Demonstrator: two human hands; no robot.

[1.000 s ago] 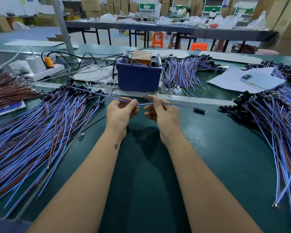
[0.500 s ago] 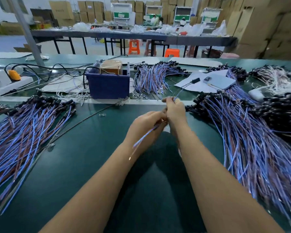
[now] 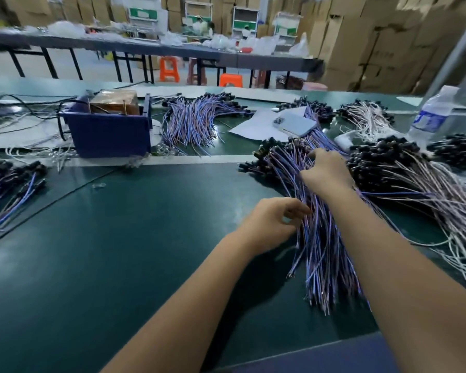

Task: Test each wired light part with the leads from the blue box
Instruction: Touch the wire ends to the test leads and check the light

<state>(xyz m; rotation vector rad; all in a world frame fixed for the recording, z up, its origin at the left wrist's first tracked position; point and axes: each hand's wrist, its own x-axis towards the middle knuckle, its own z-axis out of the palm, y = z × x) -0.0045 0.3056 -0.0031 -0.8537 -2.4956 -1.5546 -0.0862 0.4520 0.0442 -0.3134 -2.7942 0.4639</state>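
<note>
The blue box point(image 3: 108, 135) stands at the back left of the green table point(image 3: 145, 238) with a brown block inside it. A fanned pile of wired light parts point(image 3: 323, 246), blue and brown wires with black heads, lies on the right. My right hand point(image 3: 327, 173) lies on the upper part of this pile, its fingers curled over wires near the black heads. My left hand point(image 3: 269, 224) is beside the pile's left edge, loosely curled, its fingertips touching the wires. The frame is blurred, so I cannot make out a single part in either hand.
More wired parts lie at the far left point(image 3: 8, 184), behind the middle point(image 3: 197, 122) and, white-wired with black heads, at the right point(image 3: 404, 173). Papers point(image 3: 256, 127) and a water bottle point(image 3: 431, 114) sit at the back right. Cables trail left of the box.
Both hands, which held one wired part stretched between them in front of the box, have moved right to the right-hand pile. My view has swung right with them.
</note>
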